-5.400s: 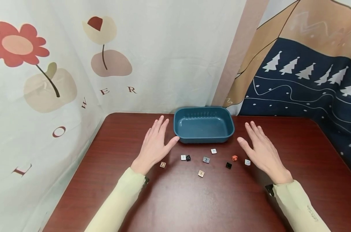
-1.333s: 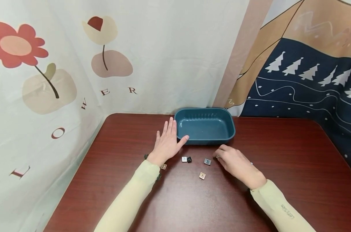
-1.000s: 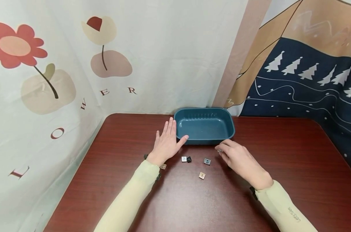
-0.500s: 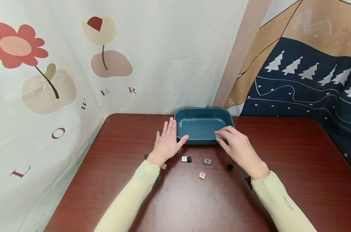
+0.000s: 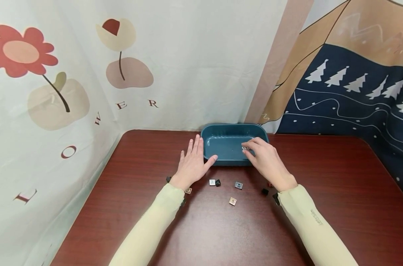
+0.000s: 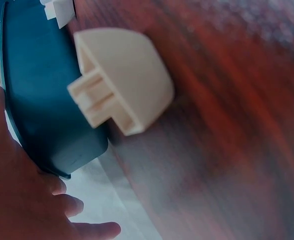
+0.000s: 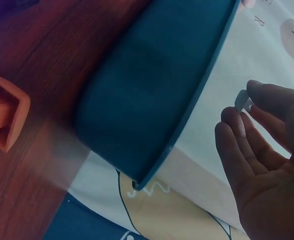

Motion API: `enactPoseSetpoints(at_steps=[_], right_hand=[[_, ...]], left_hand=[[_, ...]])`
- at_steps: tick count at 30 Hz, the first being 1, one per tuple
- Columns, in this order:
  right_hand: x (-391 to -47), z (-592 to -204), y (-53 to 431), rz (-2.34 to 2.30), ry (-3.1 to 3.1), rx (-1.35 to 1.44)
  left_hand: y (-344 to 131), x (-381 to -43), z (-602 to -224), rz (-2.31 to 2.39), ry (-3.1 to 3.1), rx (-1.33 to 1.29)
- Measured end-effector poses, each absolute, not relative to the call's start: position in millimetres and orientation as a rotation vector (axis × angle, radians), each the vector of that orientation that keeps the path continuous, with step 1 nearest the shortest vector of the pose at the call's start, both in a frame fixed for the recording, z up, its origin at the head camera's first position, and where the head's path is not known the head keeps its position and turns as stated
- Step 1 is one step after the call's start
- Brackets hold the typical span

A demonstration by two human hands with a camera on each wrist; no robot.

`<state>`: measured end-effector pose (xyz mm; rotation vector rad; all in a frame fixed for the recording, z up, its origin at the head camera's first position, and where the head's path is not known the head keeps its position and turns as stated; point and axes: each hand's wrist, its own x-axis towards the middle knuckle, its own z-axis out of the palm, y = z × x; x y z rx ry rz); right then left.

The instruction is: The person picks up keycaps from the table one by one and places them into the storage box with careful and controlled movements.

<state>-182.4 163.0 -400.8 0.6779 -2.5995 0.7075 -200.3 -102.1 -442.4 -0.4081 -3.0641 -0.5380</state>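
In the head view my right hand (image 5: 268,160) pinches a small white keycap (image 5: 244,148) between thumb and fingertips, above the inside of a teal plastic tub (image 5: 233,162). That pale keycap (image 7: 243,101) also shows at the fingertips in the right wrist view. My left hand (image 5: 190,164) lies with straight fingers along the tub's left side, its thumb at the front rim. Near the left wrist sits a beige keycap (image 5: 188,190), large and tipped on its side in the left wrist view. An orange keycap (image 5: 270,184) is partly hidden beneath the right wrist.
On the dark red table (image 5: 201,229) in front of the tub lie a white keycap (image 5: 212,182) touching a black keycap (image 5: 217,183), a grey keycap (image 5: 239,185), a second beige keycap (image 5: 233,201) and another black keycap (image 5: 264,191). A printed curtain (image 5: 188,74) hangs behind.
Both hands were spread apart at first. The left hand came to the tub's side and stays there. The right hand picked up the white keycap from the table and carried it up over the tub.
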Motion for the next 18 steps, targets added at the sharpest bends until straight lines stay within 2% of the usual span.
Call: enactPoseSetpoints(at_steps=[18], right_hand=[[-214,-414,156,0.708,-2.925,0.537]], left_hand=[[-102,-200,-443,-0.556,-3.065,-0.399]])
